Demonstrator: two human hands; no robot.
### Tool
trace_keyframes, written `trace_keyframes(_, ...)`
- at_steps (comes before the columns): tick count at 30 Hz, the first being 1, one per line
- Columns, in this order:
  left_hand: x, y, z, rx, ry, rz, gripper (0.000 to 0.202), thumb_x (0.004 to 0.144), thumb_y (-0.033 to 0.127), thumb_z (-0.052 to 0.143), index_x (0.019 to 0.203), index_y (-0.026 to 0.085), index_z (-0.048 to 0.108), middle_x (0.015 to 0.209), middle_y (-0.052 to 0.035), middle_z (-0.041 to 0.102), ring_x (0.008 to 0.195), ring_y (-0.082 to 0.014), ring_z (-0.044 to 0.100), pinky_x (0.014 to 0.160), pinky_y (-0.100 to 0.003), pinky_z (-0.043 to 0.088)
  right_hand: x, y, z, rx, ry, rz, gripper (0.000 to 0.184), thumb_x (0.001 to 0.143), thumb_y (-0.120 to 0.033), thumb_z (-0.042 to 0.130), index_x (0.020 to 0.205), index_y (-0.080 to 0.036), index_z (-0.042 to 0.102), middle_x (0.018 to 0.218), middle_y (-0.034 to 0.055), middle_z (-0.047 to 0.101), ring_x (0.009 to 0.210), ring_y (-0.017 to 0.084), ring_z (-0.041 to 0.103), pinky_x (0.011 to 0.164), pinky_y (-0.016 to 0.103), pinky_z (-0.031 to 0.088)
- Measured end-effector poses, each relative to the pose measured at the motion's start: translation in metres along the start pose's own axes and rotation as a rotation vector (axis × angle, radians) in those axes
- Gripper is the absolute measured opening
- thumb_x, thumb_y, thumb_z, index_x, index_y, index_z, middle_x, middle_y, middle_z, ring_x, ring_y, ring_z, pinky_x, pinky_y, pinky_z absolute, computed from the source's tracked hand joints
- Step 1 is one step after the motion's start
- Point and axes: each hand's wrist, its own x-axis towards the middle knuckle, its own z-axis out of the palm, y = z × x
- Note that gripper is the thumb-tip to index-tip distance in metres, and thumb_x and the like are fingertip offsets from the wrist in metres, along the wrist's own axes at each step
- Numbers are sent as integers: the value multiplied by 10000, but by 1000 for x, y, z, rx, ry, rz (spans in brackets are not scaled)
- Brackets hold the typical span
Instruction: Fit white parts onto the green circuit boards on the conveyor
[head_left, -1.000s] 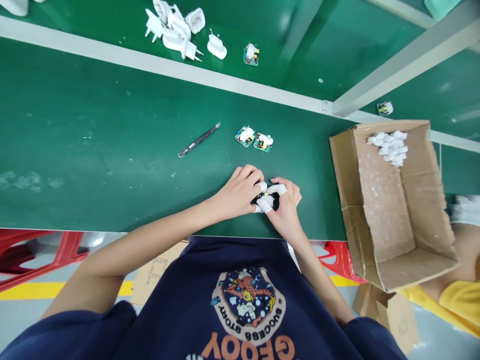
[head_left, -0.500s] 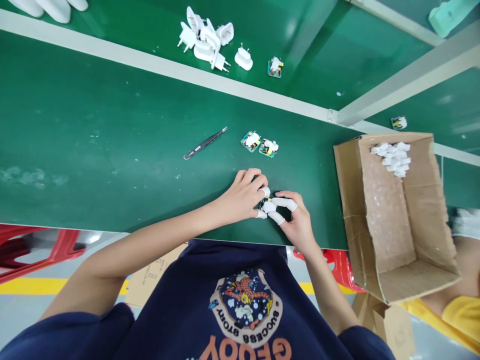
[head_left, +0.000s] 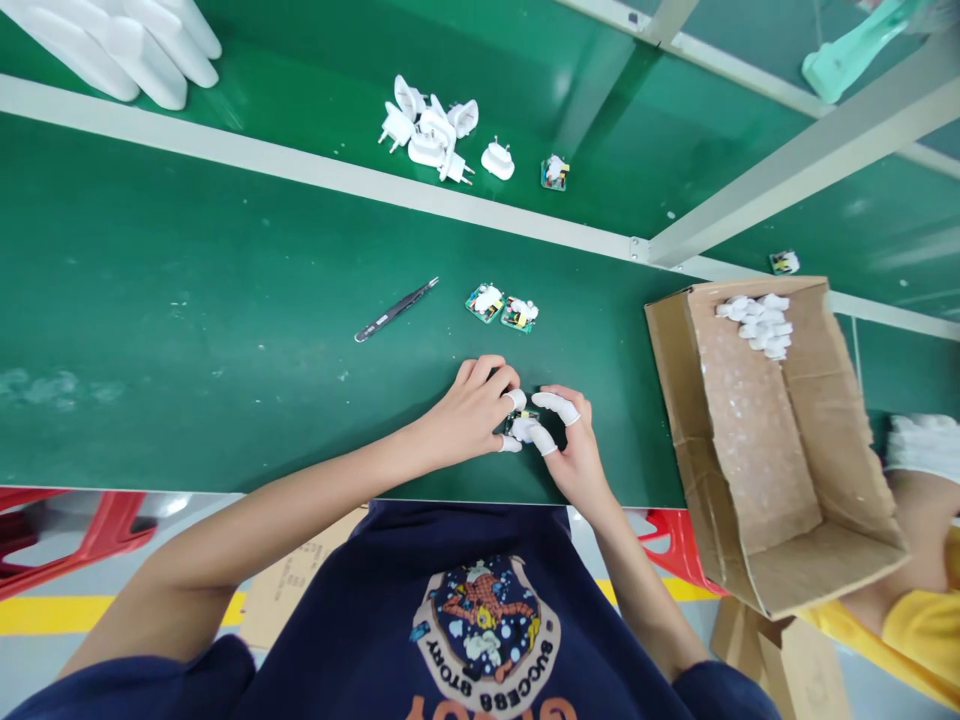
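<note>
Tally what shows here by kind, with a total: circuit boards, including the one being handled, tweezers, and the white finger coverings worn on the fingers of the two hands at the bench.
Circuit boards: 5
Tweezers: 1
White finger coverings: 4
Total: 10

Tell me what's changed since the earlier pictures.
The right hand has eased slightly away from the left hand, its index finger straighter. The left hand still holds the small circuit board. The black tweezers and the two boards beyond stay put.
</note>
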Motion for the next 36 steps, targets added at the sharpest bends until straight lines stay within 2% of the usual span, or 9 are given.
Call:
trace_keyframes(10, 0, -1, 1, 27, 3, 16, 346, 733, 344, 757, 937, 119, 590, 1096, -111, 546, 1147, -309, 371, 919, -450, 340, 2, 1, 3, 25, 52, 76, 201, 925, -262, 476, 1101, -238, 570, 1201, 86, 535, 1146, 245, 481, 990, 477, 408)
trace_keyframes(12, 0, -1, 1, 38, 13, 22, 345, 736, 354, 753, 937, 125, 592, 1096, -113, 547, 1143, -311, 373, 914, -452, 340, 1, 5, -1, 32, 44, 50, 176, 920, -272, 501, 1066, -240, 594, 1195, 82, 545, 1135, 243, 492, 984, 471, 423)
trace_keyframes(14, 0, -1, 1, 50, 22, 30, 331, 742, 356, 746, 933, 132, 594, 1092, -115, 550, 1139, -314, 375, 906, -453, 340, -1, 9, -7, 33, -25, -8, 181, 895, -302, 566, 1063, -248, 600, 1220, 82, 541, 1124, 248, 504, 969, 470, 445)
trace_keyframes(18, 0, -1, 0, 90, 20, 48, 269, 750, 294, 733, 907, 124, 596, 1095, -122, 553, 1133, -316, 383, 886, -445, 342, -4, 12, -16, -69, -133, -135, 299, 866, -285, 610, 1157, -243, 556, 1278, 108, 501, 1165, 270, 492, 972, 494, 453)
trace_keyframes(20, 0, -2, -1, 102, 16, 54, 249, 757, 279, 725, 900, 121, 596, 1097, -125, 552, 1133, -318, 385, 876, -443, 343, -4, 10, -16, -100, -115, -150, 300, 870, -252, 596, 1164, -229, 544, 1243, 116, 514, 1162, 268, 496, 967, 485, 457)
trace_keyframes(25, 0, -3, -1, 92, 24, 73, 258, 753, 284, 737, 894, 116, 600, 1095, -123, 550, 1136, -311, 383, 874, -434, 343, -2, 5, -13, -27, -83, -126, 180, 885, -238, 590, 1064, -226, 576, 1053, 78, 586, 996, 226, 573, 868, 413, 503)
trace_keyframes(27, 1, -3, 0, 78, 21, 67, 248, 760, 279, 731, 901, 121, 602, 1096, -120, 552, 1134, -307, 383, 880, -434, 344, -1, 6, -14, 20, -95, -107, 191, 880, -261, 605, 1068, -240, 582, 1069, 68, 586, 1009, 224, 578, 875, 411, 501)
trace_keyframes(31, 1, -4, 0, 60, 1, 66, 208, 766, 250, 718, 887, 126, 603, 1100, -118, 552, 1136, -306, 379, 883, -435, 346, 0, 12, -13, 58, -99, -98, 323, 846, -304, 665, 1152, -262, 569, 1161, 71, 567, 1086, 237, 559, 921, 437, 473)
trace_keyframes(36, 2, -5, 0, 38, 10, 64, 266, 765, 298, 727, 920, 126, 595, 1096, -118, 554, 1125, -303, 383, 884, -441, 354, 0, 15, -8, 22, -12, -146, 211, 860, -279, 659, 1068, -274, 621, 1068, 50, 624, 1005, 228, 574, 877, 435, 454)
